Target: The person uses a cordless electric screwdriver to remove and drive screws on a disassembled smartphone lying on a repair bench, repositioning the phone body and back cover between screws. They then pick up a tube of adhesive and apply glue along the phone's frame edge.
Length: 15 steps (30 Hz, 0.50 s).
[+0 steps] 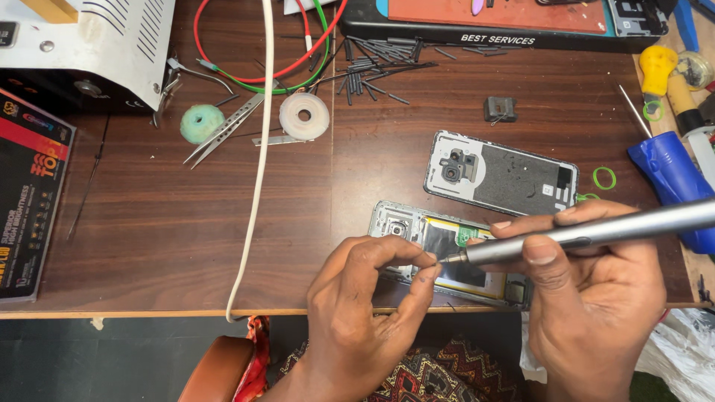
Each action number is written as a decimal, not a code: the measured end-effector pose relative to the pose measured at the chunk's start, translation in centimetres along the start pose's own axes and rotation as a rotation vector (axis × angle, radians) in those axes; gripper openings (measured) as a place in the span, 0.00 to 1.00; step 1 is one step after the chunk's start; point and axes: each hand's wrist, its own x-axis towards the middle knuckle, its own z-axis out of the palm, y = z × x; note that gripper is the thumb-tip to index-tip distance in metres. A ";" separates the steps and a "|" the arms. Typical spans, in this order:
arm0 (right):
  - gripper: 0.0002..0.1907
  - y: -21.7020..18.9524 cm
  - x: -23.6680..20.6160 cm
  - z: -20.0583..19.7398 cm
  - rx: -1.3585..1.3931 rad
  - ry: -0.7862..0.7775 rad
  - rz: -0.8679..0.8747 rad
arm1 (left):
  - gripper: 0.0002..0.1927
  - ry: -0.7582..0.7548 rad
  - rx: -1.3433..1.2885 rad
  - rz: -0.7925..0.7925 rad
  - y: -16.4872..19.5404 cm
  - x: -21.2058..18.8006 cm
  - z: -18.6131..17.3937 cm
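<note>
Head view: the right hand [596, 298] is closed around a grey screwdriver [596, 232], thumb and forefinger pinching the shaft, its tip pointing left. The left hand [365, 298] has its fingers curled, thumb and forefinger nearly closed right at the tip of the screwdriver; whether they hold anything tiny there cannot be told. Both hands hover over an opened phone [447, 246] lying near the front edge of the table [164, 223], its insides showing. Just behind it lies the phone's back cover [506, 179], inner face up. A white cable [261, 156] runs down the table to the left. Further back lie tweezers [223, 130], a green foam ring [202, 123], a white tape roll [304, 116] and scattered dark bits [380, 63]. A blue handle [670, 182] lies at the right edge.
</note>
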 end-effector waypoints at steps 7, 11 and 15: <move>0.15 -0.5 -0.4 1.0 -0.042 0.004 -0.045 | 0.17 0.006 0.045 -0.014 -0.1 -0.2 -1.0; 0.15 -0.5 -0.8 1.1 -0.120 -0.039 -0.054 | 0.18 -0.006 0.035 -0.018 -0.1 -0.4 -1.4; 0.15 -0.3 -1.1 1.3 -0.142 -0.013 -0.004 | 0.18 -0.007 0.033 -0.020 -0.1 -0.7 -1.6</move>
